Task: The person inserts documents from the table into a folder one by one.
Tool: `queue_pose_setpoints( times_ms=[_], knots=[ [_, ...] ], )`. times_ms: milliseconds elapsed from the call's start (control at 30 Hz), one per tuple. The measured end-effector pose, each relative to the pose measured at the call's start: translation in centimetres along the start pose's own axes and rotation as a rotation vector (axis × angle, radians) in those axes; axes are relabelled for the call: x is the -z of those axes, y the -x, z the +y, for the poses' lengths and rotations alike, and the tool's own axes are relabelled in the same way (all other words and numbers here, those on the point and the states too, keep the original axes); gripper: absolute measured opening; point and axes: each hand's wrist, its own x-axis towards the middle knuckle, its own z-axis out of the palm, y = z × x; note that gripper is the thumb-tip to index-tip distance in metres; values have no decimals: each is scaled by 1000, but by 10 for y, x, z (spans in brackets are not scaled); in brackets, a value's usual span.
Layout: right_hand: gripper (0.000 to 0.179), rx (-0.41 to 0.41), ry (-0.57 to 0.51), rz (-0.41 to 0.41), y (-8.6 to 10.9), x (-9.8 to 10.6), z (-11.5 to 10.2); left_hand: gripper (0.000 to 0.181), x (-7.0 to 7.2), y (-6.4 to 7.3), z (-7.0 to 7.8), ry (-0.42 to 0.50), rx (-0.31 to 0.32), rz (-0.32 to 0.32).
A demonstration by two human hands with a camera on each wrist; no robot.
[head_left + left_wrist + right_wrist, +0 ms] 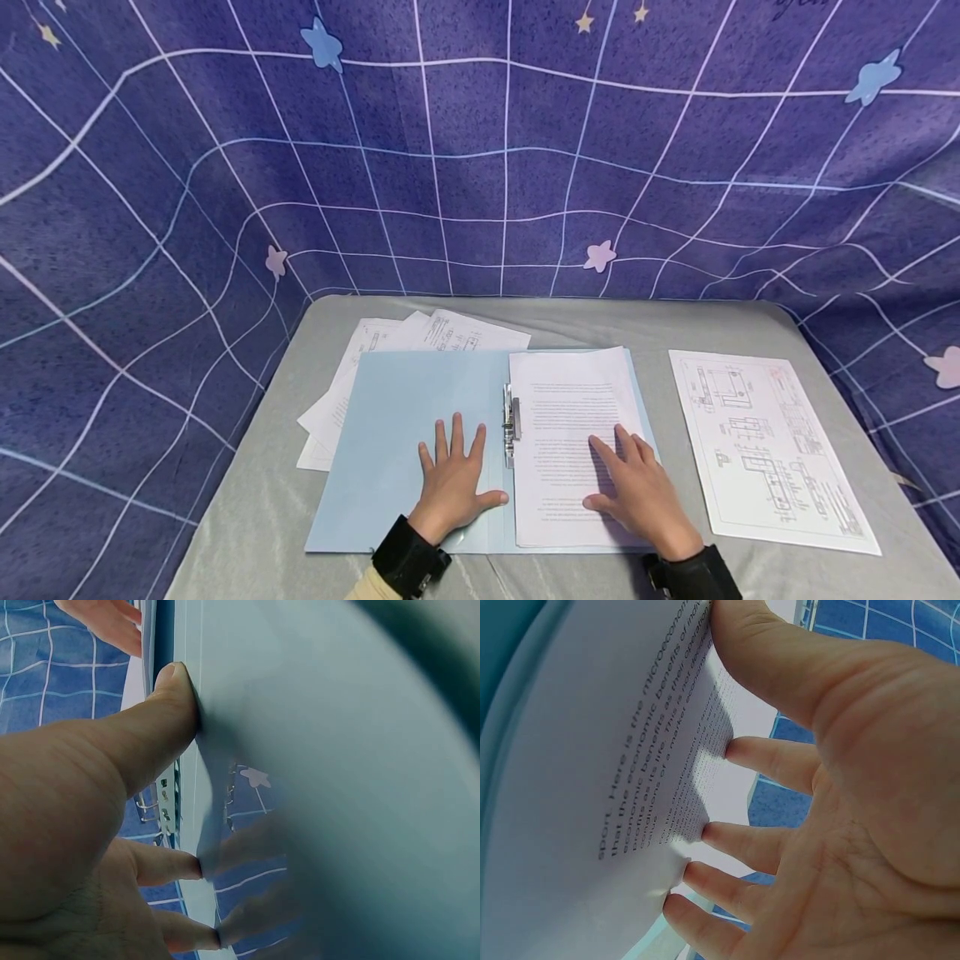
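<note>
A light blue folder (pixel 405 400) lies spread on the table, its metal clip (pixel 510 425) at the fold. On its right side rests a stack of printed paper (pixel 562 400). My left hand (pixel 452 483), fingers spread, touches the bare left cover with its fingertips; the left wrist view shows the thumb (pixel 161 712) against the glossy cover. My right hand (pixel 637 492) rests its fingertips on the top printed page, and the right wrist view shows those fingers (pixel 750 847) straight against the text. Neither hand grips anything.
Several loose sheets (pixel 337 408) stick out from under the folder's left and far edges. A sheet with technical drawings (pixel 772 450) lies to the right of the folder. A grey cloth (pixel 247 500) covers the table, and a blue patterned curtain (pixel 465 183) hangs behind it.
</note>
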Motion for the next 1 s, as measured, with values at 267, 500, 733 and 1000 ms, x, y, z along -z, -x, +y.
queue_pose_setpoints(
  times_ms=[267,500,733,1000],
  knots=[
    [85,-11,-35,9,0,2,1,103,-1,-1,0,2,-2,4],
    [80,-9,-130,137,-3,12,13,103,-1,0,0,-10,4,-15],
    [74,-101,-126,242,-1,38,49,101,0,2,2,16,-10,-20],
    [61,-175,-71,396,9,59,106,103,-1,4,-5,22,3,-20]
  ],
)
